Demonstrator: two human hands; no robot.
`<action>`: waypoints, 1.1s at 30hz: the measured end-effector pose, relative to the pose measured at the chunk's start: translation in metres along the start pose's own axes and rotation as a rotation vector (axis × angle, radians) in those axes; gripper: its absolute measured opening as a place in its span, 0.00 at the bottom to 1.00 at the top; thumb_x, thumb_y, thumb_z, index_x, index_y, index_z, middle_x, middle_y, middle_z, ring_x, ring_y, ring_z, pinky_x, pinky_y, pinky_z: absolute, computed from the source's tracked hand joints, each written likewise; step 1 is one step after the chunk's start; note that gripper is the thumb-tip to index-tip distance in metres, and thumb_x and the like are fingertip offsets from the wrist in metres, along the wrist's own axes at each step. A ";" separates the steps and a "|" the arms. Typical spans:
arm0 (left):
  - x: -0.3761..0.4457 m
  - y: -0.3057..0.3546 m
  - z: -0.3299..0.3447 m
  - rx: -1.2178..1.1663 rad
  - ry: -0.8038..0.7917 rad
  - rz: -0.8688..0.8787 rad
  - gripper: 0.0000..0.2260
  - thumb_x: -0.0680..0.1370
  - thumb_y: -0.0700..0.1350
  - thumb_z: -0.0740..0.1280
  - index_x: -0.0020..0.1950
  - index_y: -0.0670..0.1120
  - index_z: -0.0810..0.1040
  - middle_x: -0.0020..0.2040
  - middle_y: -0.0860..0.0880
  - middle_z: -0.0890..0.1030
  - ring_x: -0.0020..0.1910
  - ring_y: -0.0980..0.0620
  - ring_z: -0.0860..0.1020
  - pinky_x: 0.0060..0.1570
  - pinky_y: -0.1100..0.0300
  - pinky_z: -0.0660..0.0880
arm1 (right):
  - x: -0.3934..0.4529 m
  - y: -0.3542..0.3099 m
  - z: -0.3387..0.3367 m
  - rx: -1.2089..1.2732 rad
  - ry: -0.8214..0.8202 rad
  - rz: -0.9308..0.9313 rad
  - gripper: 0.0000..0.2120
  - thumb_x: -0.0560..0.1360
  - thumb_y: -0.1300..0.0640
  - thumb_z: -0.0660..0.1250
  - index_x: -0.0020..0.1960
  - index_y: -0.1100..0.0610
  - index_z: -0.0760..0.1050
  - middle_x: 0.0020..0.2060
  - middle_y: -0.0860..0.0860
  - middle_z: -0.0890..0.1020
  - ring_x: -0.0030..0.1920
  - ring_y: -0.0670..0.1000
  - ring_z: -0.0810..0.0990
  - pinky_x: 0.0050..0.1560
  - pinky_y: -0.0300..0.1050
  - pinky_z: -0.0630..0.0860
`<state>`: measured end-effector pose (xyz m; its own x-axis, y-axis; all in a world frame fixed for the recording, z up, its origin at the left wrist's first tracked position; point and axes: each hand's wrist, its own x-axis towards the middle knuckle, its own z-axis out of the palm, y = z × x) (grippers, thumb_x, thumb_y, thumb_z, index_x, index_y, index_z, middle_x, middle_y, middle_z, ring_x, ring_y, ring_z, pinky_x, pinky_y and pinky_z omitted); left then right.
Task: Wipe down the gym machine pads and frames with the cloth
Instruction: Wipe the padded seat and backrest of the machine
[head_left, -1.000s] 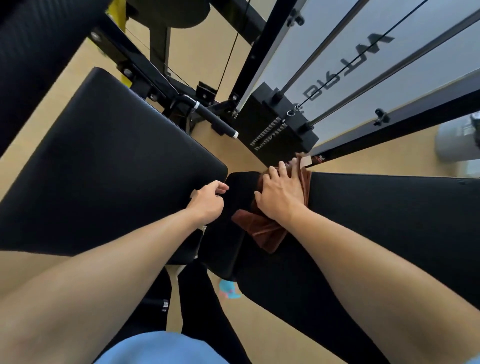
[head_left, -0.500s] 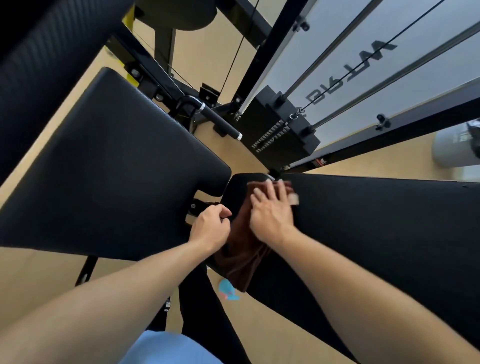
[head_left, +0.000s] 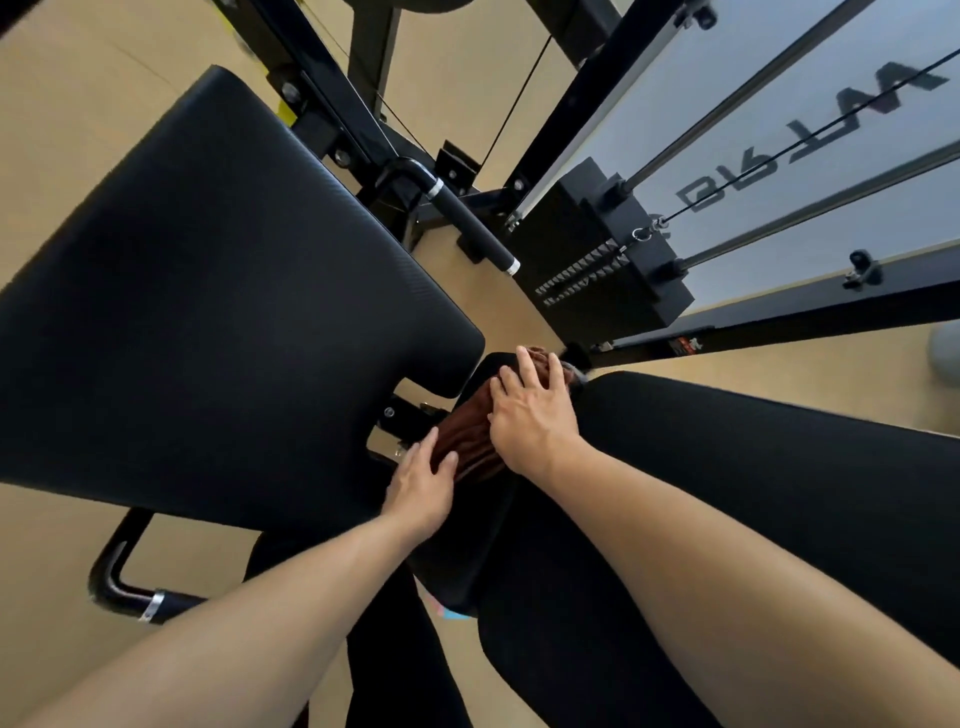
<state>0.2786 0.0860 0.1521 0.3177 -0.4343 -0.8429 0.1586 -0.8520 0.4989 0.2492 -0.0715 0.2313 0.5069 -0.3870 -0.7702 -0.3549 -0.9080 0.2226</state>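
A brown cloth (head_left: 467, 436) lies bunched on the narrow near end of a long black pad (head_left: 753, 467), which runs off to the right. My right hand (head_left: 535, 415) presses flat on the cloth with fingers spread. Just below and to the left, my left hand (head_left: 421, 483) rests on the end of the pad, its fingertips touching the cloth's lower edge. A wide black pad (head_left: 208, 312) fills the left, separated from the long pad by a gap with a bolted bracket (head_left: 410, 415).
Behind the pads stands the black frame (head_left: 322, 98) with a padded handle (head_left: 467, 223), a weight stack (head_left: 613, 270) and guide rods (head_left: 779, 218) before a frosted panel. A chrome-banded bar (head_left: 130, 587) sits low left. Tan floor lies around; my dark trouser legs are below.
My right hand slid the cloth from the pad's top toward its left end, and the cloth bunched up. My left hand opened from a loose fist and moved onto the pad beside the cloth.
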 end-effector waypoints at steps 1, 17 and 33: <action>0.009 -0.002 -0.001 0.077 -0.044 0.000 0.25 0.82 0.62 0.53 0.80 0.60 0.57 0.80 0.50 0.60 0.79 0.47 0.58 0.77 0.46 0.54 | 0.007 0.003 -0.003 0.000 -0.012 -0.021 0.28 0.85 0.48 0.48 0.82 0.57 0.57 0.82 0.55 0.57 0.83 0.61 0.40 0.79 0.67 0.39; 0.076 0.017 0.010 -0.029 -0.134 0.312 0.30 0.78 0.68 0.50 0.79 0.64 0.52 0.82 0.54 0.55 0.81 0.54 0.52 0.79 0.48 0.50 | 0.070 0.017 -0.005 0.030 -0.036 0.104 0.26 0.82 0.43 0.50 0.71 0.56 0.73 0.68 0.59 0.75 0.70 0.64 0.68 0.68 0.70 0.65; -0.038 -0.076 0.005 -0.169 -0.274 0.021 0.32 0.75 0.73 0.57 0.77 0.70 0.51 0.81 0.57 0.55 0.80 0.54 0.54 0.79 0.50 0.49 | 0.005 -0.075 0.034 -0.134 -0.204 -0.318 0.29 0.84 0.43 0.50 0.80 0.55 0.64 0.81 0.55 0.63 0.82 0.61 0.49 0.78 0.68 0.36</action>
<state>0.2499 0.1655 0.1454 0.0624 -0.5331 -0.8438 0.3147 -0.7918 0.5235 0.2514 0.0000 0.1909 0.4034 -0.0557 -0.9133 -0.0932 -0.9955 0.0196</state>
